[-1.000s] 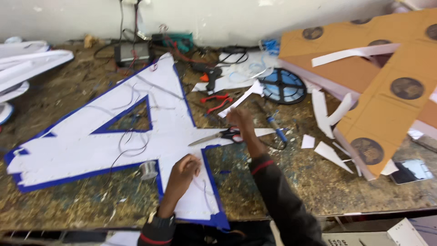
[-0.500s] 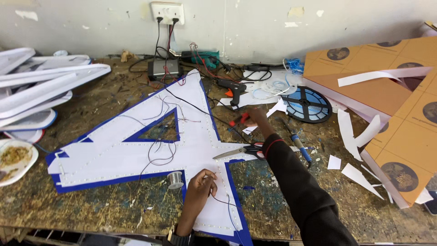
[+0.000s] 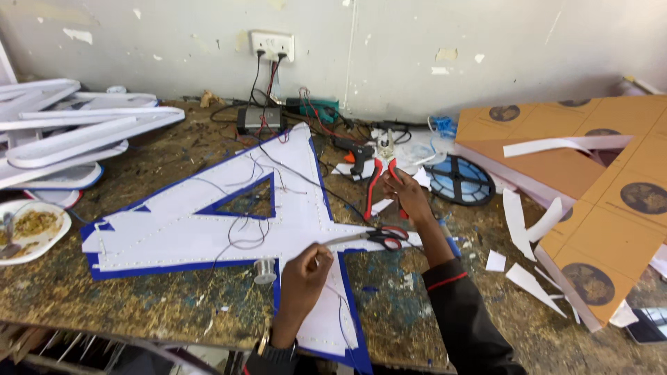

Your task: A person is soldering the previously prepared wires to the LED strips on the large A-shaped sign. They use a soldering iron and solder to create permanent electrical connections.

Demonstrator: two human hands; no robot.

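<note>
Right now, right hand (image 3: 405,196) gripping red-handled pliers (image 3: 379,182).

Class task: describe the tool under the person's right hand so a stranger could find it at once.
Start at the big white, blue-edged letter on the workbench. Just past its right edge, the right hand rests on pliers. Their red handles distinguish them from the black-handled scissors nearer the person.

Scuffed workbench (image 3: 174,305), white sign letter (image 3: 208,222) (blue-edged), scissors (image 3: 379,237), plate (image 3: 42,239)

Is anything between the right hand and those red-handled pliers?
Nothing visible. The right hand is already at the red-handled pliers, fingers on one handle. The scissors lie nearer the person, behind the wrist, out of the way.
</note>
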